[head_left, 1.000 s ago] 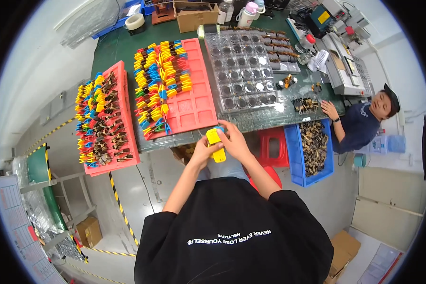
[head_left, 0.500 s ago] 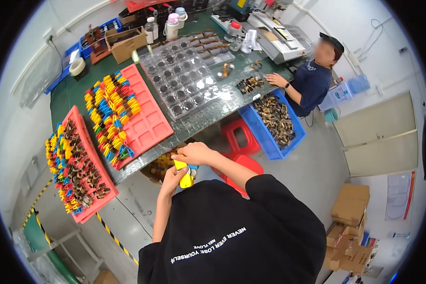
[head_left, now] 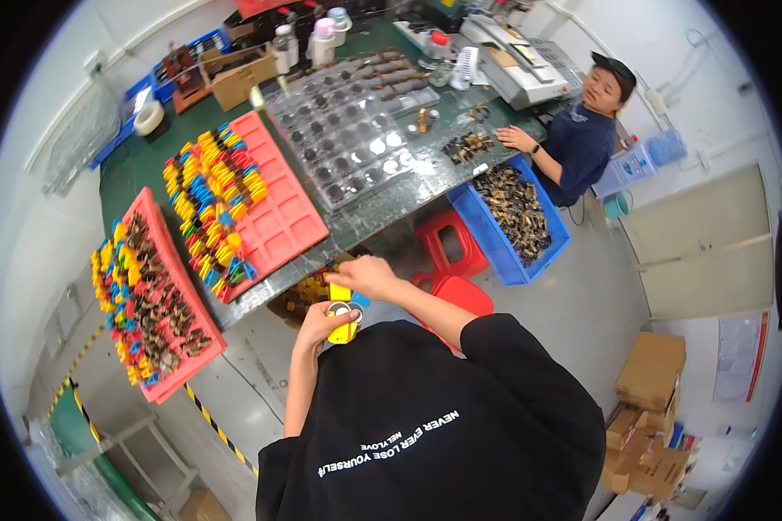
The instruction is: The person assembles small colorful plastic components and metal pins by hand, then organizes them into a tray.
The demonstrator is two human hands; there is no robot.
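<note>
My left hand [head_left: 323,325] is closed around a yellow plastic piece with round, ring-like ends [head_left: 344,332]; its exact kind is too small to tell. My right hand [head_left: 367,276] is just above, fingers bent and pinched at the upper end of the same yellow piece. A bit of blue shows beside it. Both hands are in front of the table edge, over a box of yellow and dark pieces [head_left: 297,300]. To the left, a red tray [head_left: 278,227] on the table bears rows of yellow, blue and red plastic clips. A second red tray [head_left: 202,334] holds clips and brown-black parts.
A clear tray with round pockets [head_left: 347,139] lies on the green table [head_left: 391,213]. At right, a person [head_left: 586,143] sits with a hand by dark parts [head_left: 467,148]. A blue bin [head_left: 517,271] of parts and red stools [head_left: 460,295] stand below the edge.
The yellow piece has turned in my left hand, so its round ends now show. My right hand has shifted slightly up. The view has moved a little, and the other person's head is raised.
</note>
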